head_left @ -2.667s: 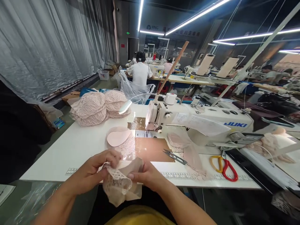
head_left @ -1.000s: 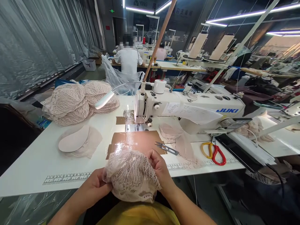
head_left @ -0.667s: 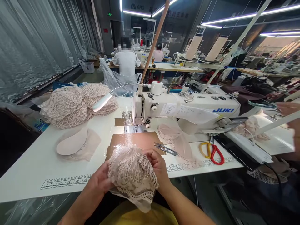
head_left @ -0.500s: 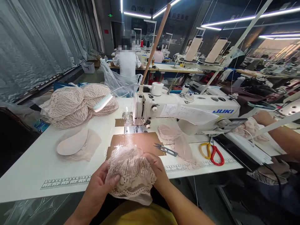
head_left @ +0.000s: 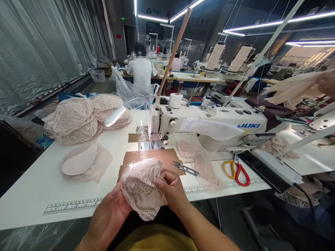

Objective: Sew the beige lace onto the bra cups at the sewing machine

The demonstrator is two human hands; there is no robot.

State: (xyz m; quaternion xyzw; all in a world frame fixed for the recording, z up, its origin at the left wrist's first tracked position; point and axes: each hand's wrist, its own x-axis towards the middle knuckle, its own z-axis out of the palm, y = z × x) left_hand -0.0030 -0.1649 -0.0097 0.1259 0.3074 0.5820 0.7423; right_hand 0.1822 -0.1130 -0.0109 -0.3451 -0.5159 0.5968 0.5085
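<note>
A beige lace bra cup (head_left: 142,183) is held between both hands above the table's front edge, its scalloped border hanging low. My left hand (head_left: 111,209) cradles it from the left, the fingertips hidden behind the fabric. On the other side my right hand (head_left: 171,188) pinches the lace edge between thumb and fingers. Just behind the cup lies a brown taped sheet (head_left: 149,155), in front of the white sewing machine (head_left: 209,120). Thread snips (head_left: 185,167) rest at its right, close to some beige cup pieces (head_left: 204,165).
Stacked lace cups (head_left: 75,118) fill the table's back left, with a smooth pad (head_left: 80,159) on sheer fabric before them. Red-and-yellow-handled scissors (head_left: 242,174) lie at right. A lamp (head_left: 115,116) reaches over the table. Another person's hand (head_left: 327,83) lifts beige fabric at far right.
The lace cup has been turned and smoothed into a rounder shape. My left thumb has come off its front; my right hand now pinches its edge. The neighbour's hand has risen with fabric.
</note>
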